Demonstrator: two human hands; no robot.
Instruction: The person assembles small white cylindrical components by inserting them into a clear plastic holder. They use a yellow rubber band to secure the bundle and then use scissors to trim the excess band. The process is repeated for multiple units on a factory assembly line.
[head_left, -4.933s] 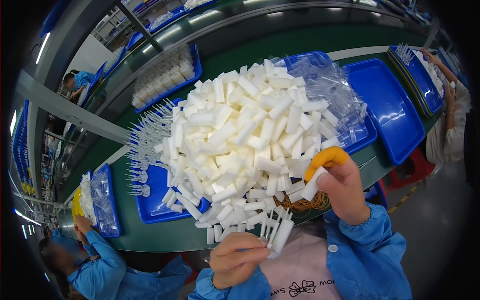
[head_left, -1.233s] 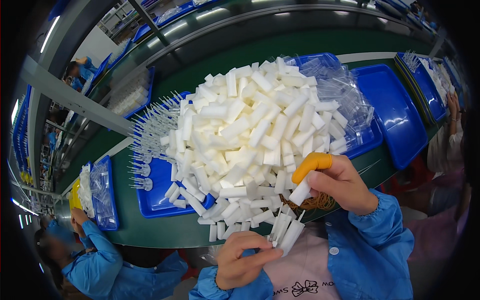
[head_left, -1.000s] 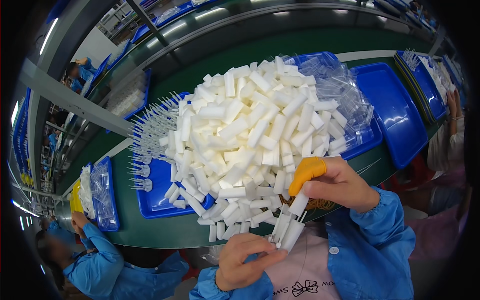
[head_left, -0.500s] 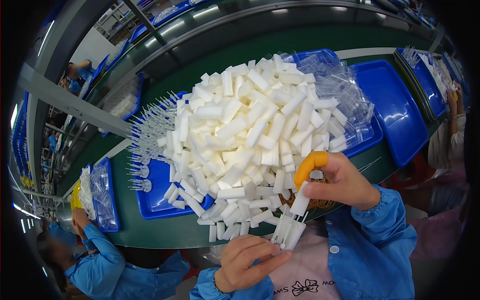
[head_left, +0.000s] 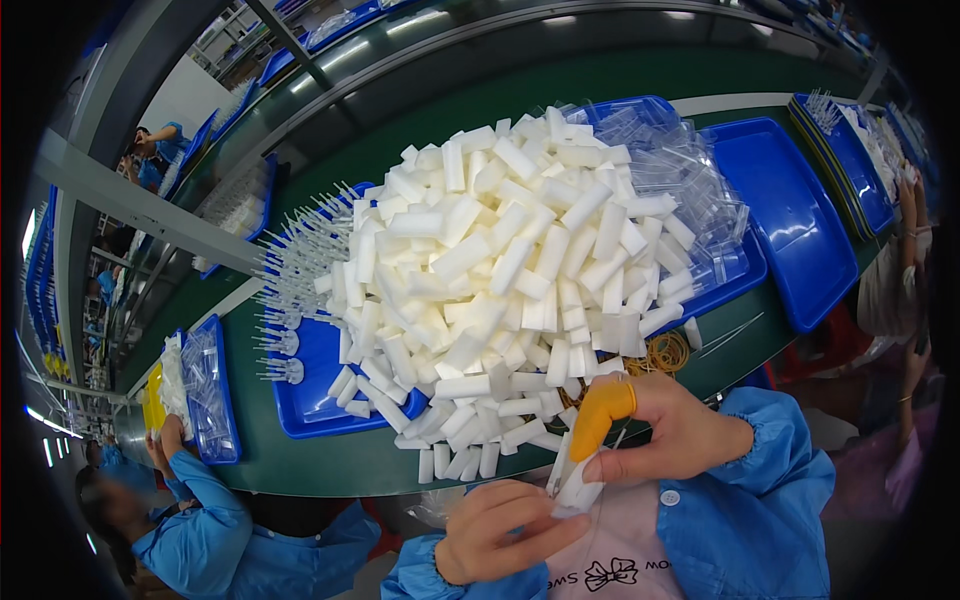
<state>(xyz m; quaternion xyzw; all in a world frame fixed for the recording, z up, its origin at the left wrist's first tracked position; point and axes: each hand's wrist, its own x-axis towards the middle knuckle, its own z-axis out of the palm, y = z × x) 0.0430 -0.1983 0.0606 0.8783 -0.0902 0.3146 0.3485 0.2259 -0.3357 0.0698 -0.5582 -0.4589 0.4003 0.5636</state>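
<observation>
White foam sticks (head_left: 500, 270) heap high on a blue tray (head_left: 310, 395). Just below the heap, the right hand (head_left: 665, 430), orange cot on its forefinger, pinches a small bundle of sticks (head_left: 575, 485); the left hand (head_left: 500, 530) cups that bundle from beneath. Clear plastic bags (head_left: 690, 170) lie behind the heap, rubber bands (head_left: 665, 350) beside it, all on a green belt (head_left: 330, 465) in a factory line.

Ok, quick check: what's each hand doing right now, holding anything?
Left hand: closed on the lower end of a small bundle of white sticks.
Right hand: closed on the same bundle from above, orange finger cot on the forefinger.
</observation>
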